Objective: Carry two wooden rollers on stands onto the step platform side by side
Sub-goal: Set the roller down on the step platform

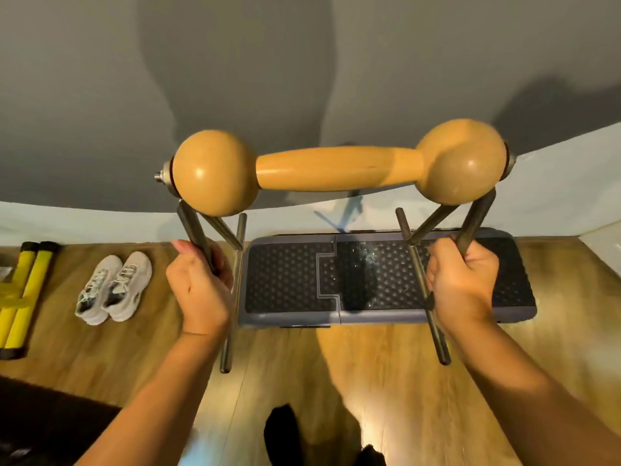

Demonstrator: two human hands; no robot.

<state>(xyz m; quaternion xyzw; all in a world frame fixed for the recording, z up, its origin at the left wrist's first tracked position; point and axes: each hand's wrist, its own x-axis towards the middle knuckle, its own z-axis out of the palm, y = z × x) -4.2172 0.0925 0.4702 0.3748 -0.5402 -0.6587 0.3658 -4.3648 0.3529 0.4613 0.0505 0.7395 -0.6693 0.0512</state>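
We see no container in view, and no brand, label or writing that we can read on anything here.

Our left hand (198,287) is wrapped around a dark metal leg of the stand (235,264), fingers curled tight around the bar and the thumb lying up along it. Our right hand (462,284) grips the matching leg on the other side in the same way, fingers closed around the bar and pressed together, knuckles toward us. Neither hand touches the wood.

The wooden roller (339,168) sits on top of the stand, held up in the air between our two hands. It has a large round ball at each end and a thinner shaft between them, with a bolt and washer showing at the left tip. The stand's lower rails hang below our hands, clear of the floor.

The step platform (289,317) lies on the wooden floor (386,381) just beyond and below the stand, against the wall (302,62); its dark studded top shows between the stand's legs. We see only this one roller.

To the left, a pair of white sneakers (114,287) rests on the floor, and further left lie yellow bars with black ends (20,297). A dark rug (43,418) fills the lower left corner.
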